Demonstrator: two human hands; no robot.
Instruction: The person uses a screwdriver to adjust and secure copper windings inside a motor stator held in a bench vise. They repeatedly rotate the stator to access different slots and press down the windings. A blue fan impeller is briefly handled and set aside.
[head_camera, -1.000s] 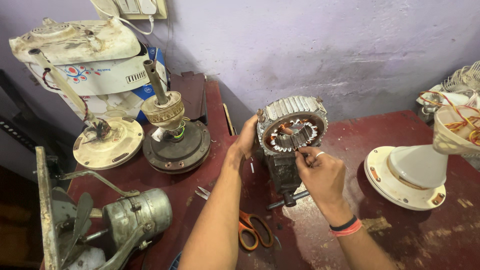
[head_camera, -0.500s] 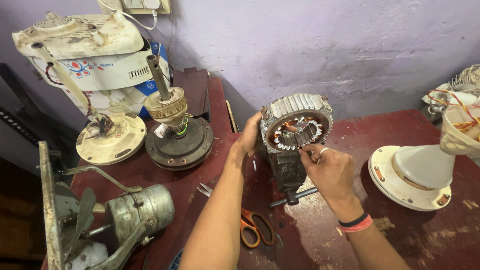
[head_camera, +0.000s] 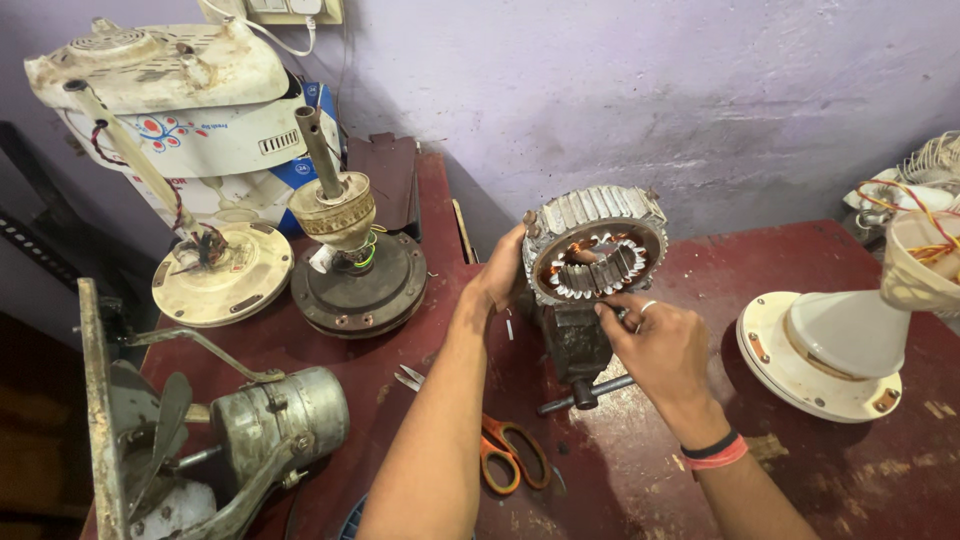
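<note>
Behind the bench's left end, against the lilac wall, a blue-and-white printed carton (head_camera: 290, 170) sits under a grimy white fan housing (head_camera: 150, 65), its red and blue markings partly hidden. Near the middle of the dark red table (head_camera: 800, 470), a ribbed metal stator (head_camera: 595, 245) with copper windings stands on edge in a small vise (head_camera: 578, 345). Its left rim is gripped by the left hand (head_camera: 503, 270), while the right hand (head_camera: 655, 345) has its fingers curled at the lower rim, pinching there. Orange-handled scissors (head_camera: 500, 450) lie just beside the forearms; bare tabletop opens toward the white fan base (head_camera: 825, 350) at right
</note>
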